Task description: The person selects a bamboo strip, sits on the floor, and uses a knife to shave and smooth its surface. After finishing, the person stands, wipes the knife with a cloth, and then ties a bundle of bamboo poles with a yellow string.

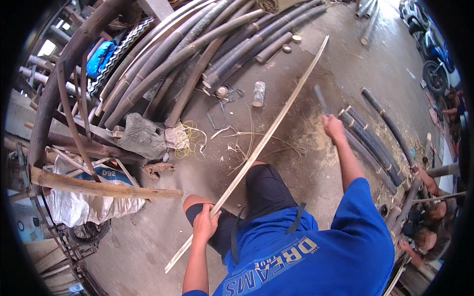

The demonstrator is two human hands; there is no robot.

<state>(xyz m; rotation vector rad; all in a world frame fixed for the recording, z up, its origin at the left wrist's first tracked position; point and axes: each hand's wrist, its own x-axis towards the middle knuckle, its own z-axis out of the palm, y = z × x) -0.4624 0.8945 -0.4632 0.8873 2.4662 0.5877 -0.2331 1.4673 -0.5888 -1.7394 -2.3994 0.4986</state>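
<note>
My left hand [205, 224] is closed around the lower part of a long, pale split bamboo strip [256, 152]. The strip slants across my lap, its far end reaching up and to the right and its near end down by my left side. Out to the right, my right hand [334, 128] grips a knife [321, 100], its grey blade pointing away from me. The blade is apart from the strip. The handle is mostly hidden in my fist. Below the blade, pale shavings [323, 138] are scattered on the floor.
Dark bamboo poles [368, 138] lie to my right, and a large stack of poles [182, 54] fills the far left. A wooden block [143, 135] and yellow string [190, 140] sit front left. Other people [432, 217] are at the right edge. A motorcycle [437, 64] stands far right.
</note>
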